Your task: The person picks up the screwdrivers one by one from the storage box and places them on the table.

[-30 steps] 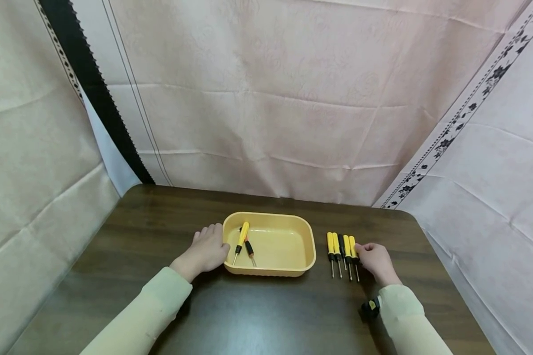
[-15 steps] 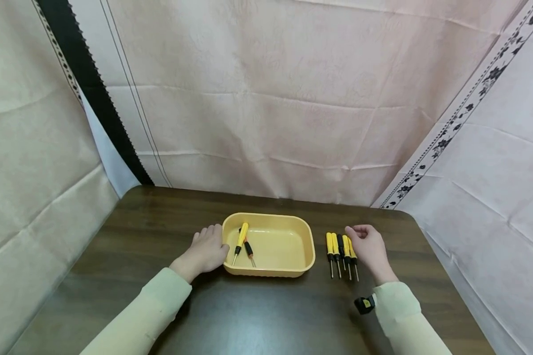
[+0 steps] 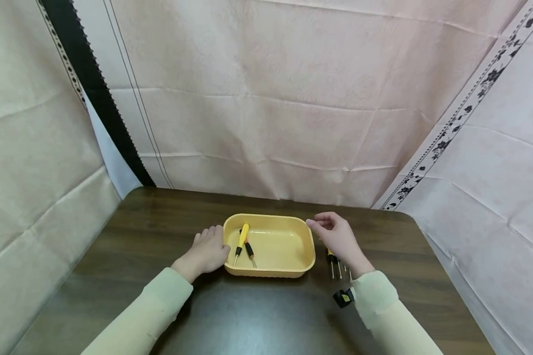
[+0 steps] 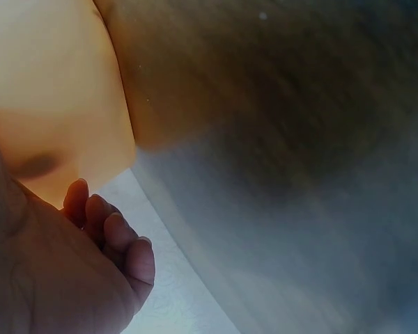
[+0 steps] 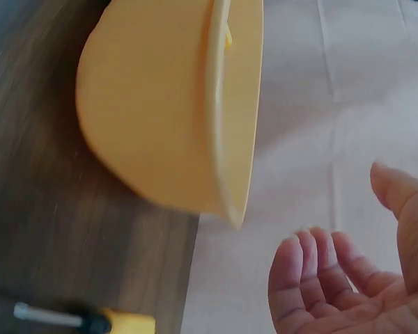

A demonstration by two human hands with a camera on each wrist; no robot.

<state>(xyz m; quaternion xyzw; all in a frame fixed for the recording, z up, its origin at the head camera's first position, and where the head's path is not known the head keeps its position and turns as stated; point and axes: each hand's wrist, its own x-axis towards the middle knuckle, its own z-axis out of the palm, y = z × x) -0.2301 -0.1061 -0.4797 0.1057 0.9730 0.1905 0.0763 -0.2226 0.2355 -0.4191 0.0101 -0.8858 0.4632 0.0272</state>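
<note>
A yellow plastic basket (image 3: 288,244) stands on the table in the head view, holding a yellow-handled screwdriver (image 3: 243,234) and a black-and-red one (image 3: 248,248). At its left end rests my left hand (image 3: 206,250), thumb by the rim; the left wrist view shows loosely bent fingers (image 4: 139,261) beside the basket's outer wall. My right hand (image 3: 337,239) hovers at the basket's right rim, thumb and fingers apart with nothing between them in the right wrist view. Below it lies a row of screwdrivers (image 3: 331,259), partly hidden by that hand.
The dark wooden table (image 3: 257,315) has rounded far corners. Light cloth (image 3: 266,123) hangs behind it and at both sides. A small black device (image 3: 343,298) sits at my right wrist. In the right wrist view, one screwdriver (image 5: 129,323) shows at the lower left.
My right hand has left the row of screwdrivers, rising and moving left to the basket's right rim, without a screwdriver. My left hand and the basket stay in place.
</note>
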